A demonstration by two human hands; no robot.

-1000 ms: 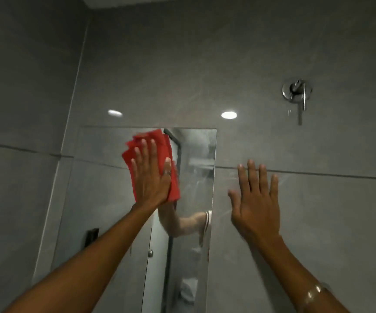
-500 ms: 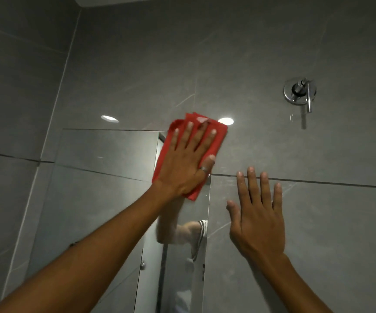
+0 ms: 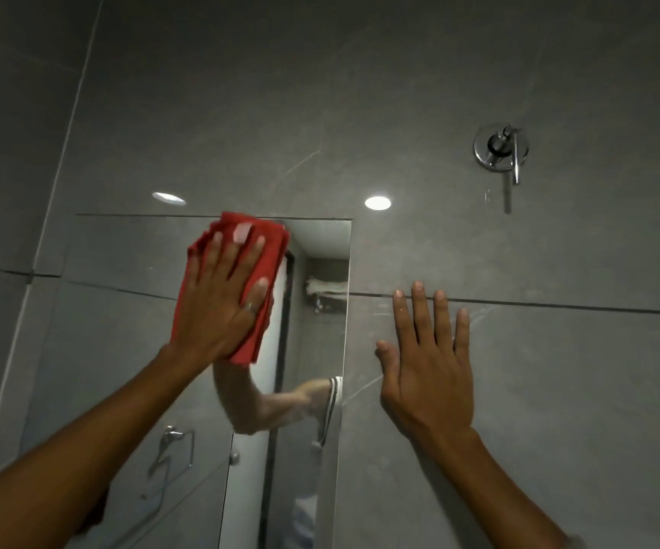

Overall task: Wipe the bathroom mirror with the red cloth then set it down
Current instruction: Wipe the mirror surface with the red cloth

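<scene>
A folded red cloth (image 3: 269, 247) lies flat against the upper part of the wall mirror (image 3: 122, 311), just under its top edge. My left hand (image 3: 221, 295) presses on the cloth with fingers spread, palm covering most of it. My right hand (image 3: 427, 358) rests flat and empty on the grey tiled wall to the right of the mirror's right edge, fingers pointing up. The mirror reflects my forearm, a door and a towel ring.
A chrome tap fitting (image 3: 500, 150) sticks out of the grey tiled wall (image 3: 558, 390) at the upper right. Two ceiling lights glint on the tiles above the mirror. A wall corner (image 3: 70, 124) runs down the left side.
My left hand slid the cloth left from the mirror's top right corner back onto the glass. Before that it had swept right. My right hand stayed flat on the wall.
</scene>
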